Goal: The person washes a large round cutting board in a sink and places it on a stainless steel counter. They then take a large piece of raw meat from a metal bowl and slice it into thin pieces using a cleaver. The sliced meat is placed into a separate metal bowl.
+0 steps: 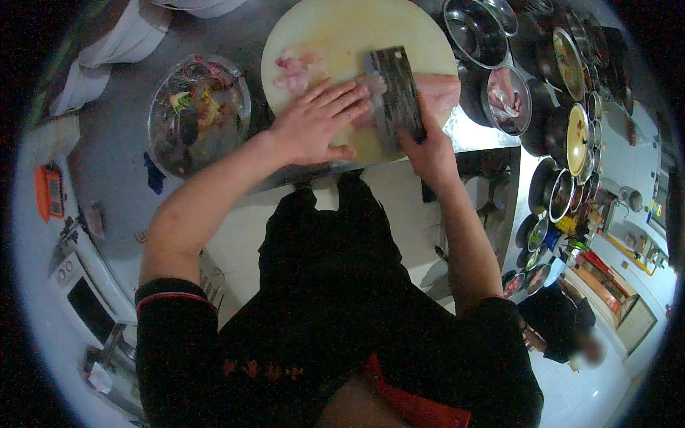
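On a round pale cutting board (353, 32), my right hand (431, 152) grips a broad-bladed cleaver (397, 85) by its handle. The blade is partly blurred and lies between pieces of raw flesh. To its right rests a pale pink fillet (441, 93), which looks like fish. My left hand (316, 125) is spread palm down over the board, fingertips beside a thin pale slice (373, 84) at the blade; whether they touch it is unclear. A small heap of pink-white slices (299, 69) lies beyond that hand. Some flesh under the left fingers is hidden.
A plastic-lined basin of scraps (198, 115) stands left of the board. On the right are a steel bowl (476, 32), a bowl of raw pieces (508, 101) and several more bowls. Another person (559, 315) is at the far right. An orange scale (49, 192) sits far left.
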A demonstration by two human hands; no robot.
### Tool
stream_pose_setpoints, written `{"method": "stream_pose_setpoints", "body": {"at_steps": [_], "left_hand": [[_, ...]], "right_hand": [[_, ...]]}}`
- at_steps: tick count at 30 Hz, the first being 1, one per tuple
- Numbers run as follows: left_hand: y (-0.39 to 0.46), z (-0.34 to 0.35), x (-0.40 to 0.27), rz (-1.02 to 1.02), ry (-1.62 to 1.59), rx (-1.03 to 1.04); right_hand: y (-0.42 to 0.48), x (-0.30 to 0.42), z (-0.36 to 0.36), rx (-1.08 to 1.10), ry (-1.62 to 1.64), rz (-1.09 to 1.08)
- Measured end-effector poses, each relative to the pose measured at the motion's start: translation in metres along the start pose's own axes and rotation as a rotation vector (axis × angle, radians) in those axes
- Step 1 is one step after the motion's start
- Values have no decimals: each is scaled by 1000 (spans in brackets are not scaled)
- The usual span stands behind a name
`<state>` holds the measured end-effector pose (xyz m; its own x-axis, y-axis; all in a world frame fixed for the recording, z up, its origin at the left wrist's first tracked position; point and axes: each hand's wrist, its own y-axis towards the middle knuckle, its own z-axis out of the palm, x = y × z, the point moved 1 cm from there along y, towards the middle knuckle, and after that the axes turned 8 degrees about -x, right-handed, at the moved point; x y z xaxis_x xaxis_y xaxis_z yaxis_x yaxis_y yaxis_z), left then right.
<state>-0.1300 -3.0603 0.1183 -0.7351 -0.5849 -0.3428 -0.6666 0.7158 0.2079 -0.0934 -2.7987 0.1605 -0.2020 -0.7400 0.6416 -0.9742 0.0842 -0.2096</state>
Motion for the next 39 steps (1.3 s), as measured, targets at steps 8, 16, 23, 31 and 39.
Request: {"method": "stream_pose_setpoints", "body": {"at_steps": [8,16,23,31,39], "left_hand": [[-11,-3,3,-4,17,5],[-11,-5,1,5,15,11],[-18,-3,3,-25,25,53],[-18,-5,2,-6,45,24],[-19,-3,2,-22,67,44]], "right_hand": [[-24,-4,1,57,-4,47],[15,-1,14,6,90,-153],[-28,-14,9,24,37,-153],[12,16,19,33,64,-149],[-14,6,21,32,42,-128]]}}
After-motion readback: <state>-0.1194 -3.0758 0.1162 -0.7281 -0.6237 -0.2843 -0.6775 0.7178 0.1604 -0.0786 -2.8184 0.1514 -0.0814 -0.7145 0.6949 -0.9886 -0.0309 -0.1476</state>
